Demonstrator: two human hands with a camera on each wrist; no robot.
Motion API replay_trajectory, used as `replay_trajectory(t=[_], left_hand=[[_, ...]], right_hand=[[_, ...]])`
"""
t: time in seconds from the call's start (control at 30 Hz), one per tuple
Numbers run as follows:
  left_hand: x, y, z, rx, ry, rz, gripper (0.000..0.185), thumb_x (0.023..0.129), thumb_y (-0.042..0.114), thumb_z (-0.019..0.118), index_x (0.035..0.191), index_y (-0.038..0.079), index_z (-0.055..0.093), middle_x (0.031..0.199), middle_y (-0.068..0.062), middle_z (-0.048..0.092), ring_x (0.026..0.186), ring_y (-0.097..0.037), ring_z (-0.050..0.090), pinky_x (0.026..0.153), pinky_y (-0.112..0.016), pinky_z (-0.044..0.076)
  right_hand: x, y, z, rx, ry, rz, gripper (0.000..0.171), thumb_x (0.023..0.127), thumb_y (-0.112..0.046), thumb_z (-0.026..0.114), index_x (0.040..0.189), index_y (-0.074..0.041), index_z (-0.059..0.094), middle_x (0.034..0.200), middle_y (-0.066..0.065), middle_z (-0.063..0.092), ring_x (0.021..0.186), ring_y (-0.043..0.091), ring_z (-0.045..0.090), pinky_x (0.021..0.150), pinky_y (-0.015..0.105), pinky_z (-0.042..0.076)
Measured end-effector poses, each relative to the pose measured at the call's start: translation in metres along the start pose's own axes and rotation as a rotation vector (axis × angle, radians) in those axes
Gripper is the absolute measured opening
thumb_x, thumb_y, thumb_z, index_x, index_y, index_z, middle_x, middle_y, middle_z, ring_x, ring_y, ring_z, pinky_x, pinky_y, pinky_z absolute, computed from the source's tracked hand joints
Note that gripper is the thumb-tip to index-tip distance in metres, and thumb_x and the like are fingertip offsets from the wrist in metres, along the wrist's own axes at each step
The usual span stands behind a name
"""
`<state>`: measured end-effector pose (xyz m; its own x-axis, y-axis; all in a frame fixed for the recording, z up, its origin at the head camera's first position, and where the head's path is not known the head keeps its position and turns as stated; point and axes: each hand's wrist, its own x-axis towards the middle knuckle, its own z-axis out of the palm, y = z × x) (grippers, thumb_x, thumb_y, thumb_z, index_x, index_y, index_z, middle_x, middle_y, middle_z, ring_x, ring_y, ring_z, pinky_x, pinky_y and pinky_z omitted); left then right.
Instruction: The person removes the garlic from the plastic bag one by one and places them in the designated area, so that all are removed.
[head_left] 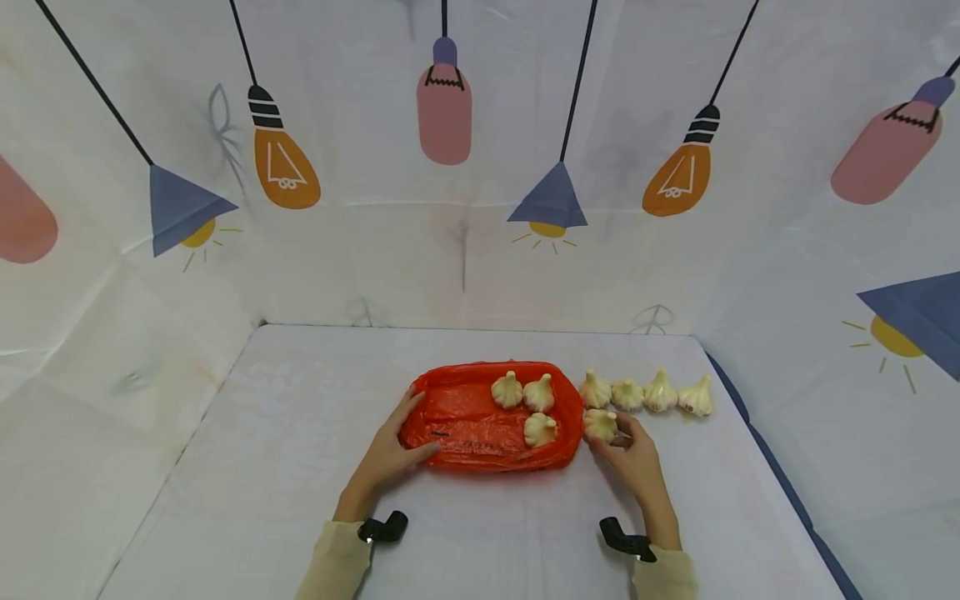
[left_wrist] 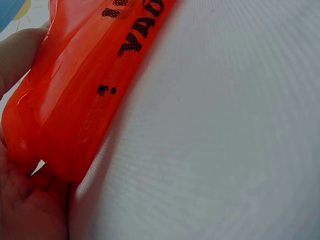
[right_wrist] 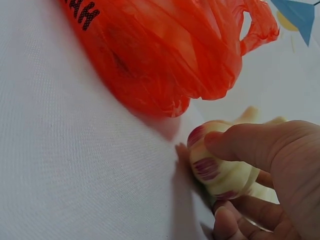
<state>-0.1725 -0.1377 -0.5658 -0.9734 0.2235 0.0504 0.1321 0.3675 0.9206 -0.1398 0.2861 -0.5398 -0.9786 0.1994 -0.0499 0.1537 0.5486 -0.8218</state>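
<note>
A red plastic bag (head_left: 465, 433) with black print lies spread into a shallow oval on the table, its mouth facing up. Inside, toward its right half, sit three garlic bulbs (head_left: 507, 390). My left hand (head_left: 390, 450) grips the bag's left end, thumb over the edge and fingers along the outer side; the left wrist view shows the red plastic (left_wrist: 75, 100) between them. Just off the bag's right end, my right hand (head_left: 633, 458) holds a garlic bulb (right_wrist: 220, 160) with purple streaks between thumb and fingers, low over the table.
Beyond my right hand, several garlic bulbs (head_left: 660, 392) stand in a row to the right of the bag. A white cloth covers the table (head_left: 247, 467). Behind it hangs a pale sheet (head_left: 360, 258) printed with lamps.
</note>
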Motion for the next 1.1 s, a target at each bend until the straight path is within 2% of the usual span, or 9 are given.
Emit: replay_trajectory(t=[0.37, 0.7, 1.1], left_hand=[[-0.0011, 0.0009, -0.0013, 0.007, -0.006, 0.026, 0.091, 0.084, 0.031, 0.085, 0.161, 0.019, 0.037, 0.174, 0.001, 0.017, 0.160, -0.032, 0.017, 0.124, -0.065, 0.020], [-0.0014, 0.0023, -0.0020, 0.001, -0.010, 0.028, 0.091, 0.085, 0.031, 0.084, 0.161, 0.019, 0.036, 0.174, -0.001, 0.016, 0.160, -0.034, 0.016, 0.124, -0.065, 0.019], [-0.0011, 0.0018, -0.0012, 0.004, -0.007, 0.016, 0.091, 0.084, 0.030, 0.084, 0.161, 0.020, 0.037, 0.174, 0.000, 0.016, 0.160, -0.034, 0.017, 0.123, -0.065, 0.021]], right_hand=[[-0.0025, -0.0039, -0.0002, 0.014, 0.009, -0.029, 0.065, 0.090, -0.022, 0.081, 0.143, 0.000, 0.051, 0.136, 0.029, 0.060, 0.107, 0.036, 0.068, 0.075, 0.012, 0.052], [-0.0007, -0.0043, 0.0010, 0.003, 0.009, -0.020, 0.067, 0.091, -0.025, 0.080, 0.145, 0.000, 0.050, 0.139, 0.029, 0.058, 0.105, 0.034, 0.068, 0.075, 0.012, 0.051], [0.0007, -0.0020, 0.0007, -0.010, 0.015, 0.010, 0.070, 0.092, -0.030, 0.079, 0.148, -0.002, 0.047, 0.145, 0.029, 0.054, 0.112, 0.036, 0.066, 0.077, 0.011, 0.049]])
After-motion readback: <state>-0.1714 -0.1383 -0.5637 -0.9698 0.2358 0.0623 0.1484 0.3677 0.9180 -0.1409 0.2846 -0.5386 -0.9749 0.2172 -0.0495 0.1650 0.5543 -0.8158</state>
